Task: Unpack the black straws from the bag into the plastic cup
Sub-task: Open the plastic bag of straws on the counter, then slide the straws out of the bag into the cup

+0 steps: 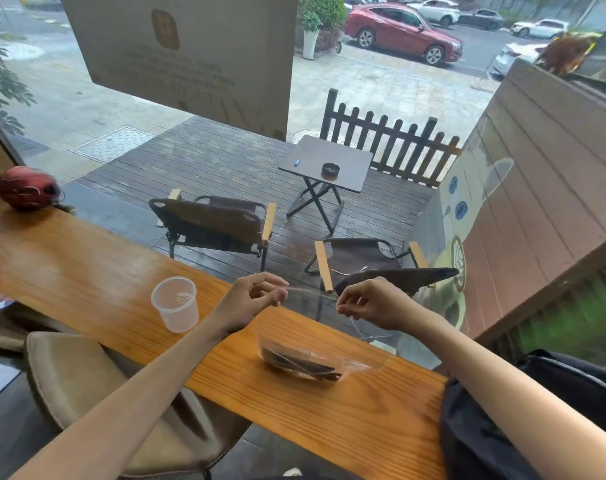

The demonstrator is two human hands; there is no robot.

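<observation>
The left hand (256, 295) and right hand (370, 303) each pinch a top edge of the clear bag (315, 355), apparently pulling its mouth apart. The black straws (301, 365) lie in its bottom, below both hands. The empty cup (175, 303) stands left of the left hand.

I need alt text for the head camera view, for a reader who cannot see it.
Two hands, left and right, pinch the top of a clear plastic bag holding black straws, above a wooden counter. An empty plastic cup stands to the left.
</observation>
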